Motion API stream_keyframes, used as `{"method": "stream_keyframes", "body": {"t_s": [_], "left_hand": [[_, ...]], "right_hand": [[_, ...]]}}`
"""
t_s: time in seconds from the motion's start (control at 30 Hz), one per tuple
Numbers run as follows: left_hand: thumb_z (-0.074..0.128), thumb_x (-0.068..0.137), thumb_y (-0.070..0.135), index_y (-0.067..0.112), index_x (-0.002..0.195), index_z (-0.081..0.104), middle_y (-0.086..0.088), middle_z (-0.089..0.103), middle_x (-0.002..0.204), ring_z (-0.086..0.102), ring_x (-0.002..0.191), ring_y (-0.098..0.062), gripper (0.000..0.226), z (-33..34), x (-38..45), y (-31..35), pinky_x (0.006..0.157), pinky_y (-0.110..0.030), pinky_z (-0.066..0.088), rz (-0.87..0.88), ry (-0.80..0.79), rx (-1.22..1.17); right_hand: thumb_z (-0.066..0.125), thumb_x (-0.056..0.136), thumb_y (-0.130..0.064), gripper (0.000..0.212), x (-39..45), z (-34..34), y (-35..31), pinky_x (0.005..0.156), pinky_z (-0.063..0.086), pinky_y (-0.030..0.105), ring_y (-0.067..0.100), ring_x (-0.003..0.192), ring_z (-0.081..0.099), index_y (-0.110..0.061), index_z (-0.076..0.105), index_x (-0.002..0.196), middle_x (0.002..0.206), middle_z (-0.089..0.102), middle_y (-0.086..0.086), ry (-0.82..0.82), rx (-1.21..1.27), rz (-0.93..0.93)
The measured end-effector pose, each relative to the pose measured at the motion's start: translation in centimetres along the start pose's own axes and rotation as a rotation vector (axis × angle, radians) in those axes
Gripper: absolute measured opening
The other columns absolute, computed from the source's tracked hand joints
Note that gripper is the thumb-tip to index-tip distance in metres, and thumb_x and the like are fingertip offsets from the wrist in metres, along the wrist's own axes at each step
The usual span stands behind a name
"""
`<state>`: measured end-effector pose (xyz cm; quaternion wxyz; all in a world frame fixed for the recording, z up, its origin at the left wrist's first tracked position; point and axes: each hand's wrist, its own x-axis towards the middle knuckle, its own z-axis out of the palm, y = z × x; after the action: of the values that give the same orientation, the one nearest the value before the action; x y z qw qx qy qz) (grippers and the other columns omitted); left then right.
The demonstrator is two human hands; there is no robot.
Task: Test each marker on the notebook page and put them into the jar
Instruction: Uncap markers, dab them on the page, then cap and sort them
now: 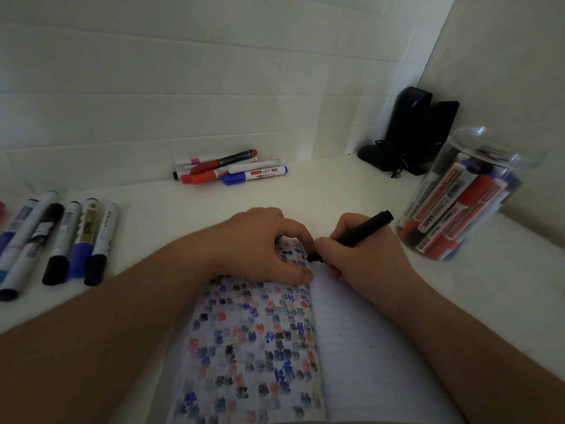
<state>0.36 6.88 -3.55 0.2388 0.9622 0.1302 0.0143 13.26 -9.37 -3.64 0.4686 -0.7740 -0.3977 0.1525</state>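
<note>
We record a white desk [321,191] set against a pale tiled wall, dimly lit. At centre and lower frame lies the open notebook [360,347], its left page crowded with coloured test blots, its right page lined and nearly bare. At right of frame stands the clear plastic jar [464,197], already holding many markers. A row of capped markers [58,240] lies at left of frame; a smaller pile of markers [232,169] sits against the wall at upper centre.

The left hand [260,243] presses the left page down with curled fingers. The right hand [357,255] pinches the black marker [363,229] low on its barrel, tip on the page's top edge beside a fresh black blot [315,258].

We judge the marker light, rigid and smooth, best held mid-barrel. Its long axis runs diagonally: tip toward lower left, tail toward upper right, toward the jar.
</note>
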Motion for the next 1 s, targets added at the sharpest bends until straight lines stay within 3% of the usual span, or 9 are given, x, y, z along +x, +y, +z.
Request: {"method": "stream_keyframes", "body": {"t_s": [0.4,0.7,1.0], "left_hand": [[0.069,0.074,0.071,0.060,0.114,0.056,0.013,0.053,0.100,0.049,0.096,-0.004,0.044,0.00,-0.13,0.10,0.090,-0.034,0.049,0.001,-0.001,-0.002],[0.067,0.071,0.074,0.060,0.115,0.055,0.012,0.053,0.100,0.050,0.097,-0.005,0.047,-0.03,-0.14,0.20,0.091,-0.037,0.050,0.004,-0.002,0.005],[0.065,0.078,0.070,0.060,0.118,0.052,0.014,0.051,0.100,0.048,0.096,-0.003,0.043,-0.02,-0.18,0.22,0.087,-0.032,0.047,-0.003,-0.005,0.008]], "right_hand": [[0.075,0.083,-0.014,0.019,0.06,-0.12,0.07,0.053,0.053,0.031,0.016,0.050,0.065,-0.008,0.061,0.072,0.057,0.067,0.010,0.019,-0.003,0.014],[0.074,0.082,-0.010,0.020,-0.01,-0.05,-0.17,0.048,0.045,0.021,0.009,0.045,0.060,-0.006,0.059,0.070,0.053,0.063,0.005,-0.020,-0.006,0.016],[0.076,0.084,-0.011,0.018,0.14,-0.19,-0.03,0.048,0.046,0.023,0.013,0.046,0.058,-0.005,0.061,0.075,0.055,0.062,0.005,-0.025,0.069,-0.016]]}}
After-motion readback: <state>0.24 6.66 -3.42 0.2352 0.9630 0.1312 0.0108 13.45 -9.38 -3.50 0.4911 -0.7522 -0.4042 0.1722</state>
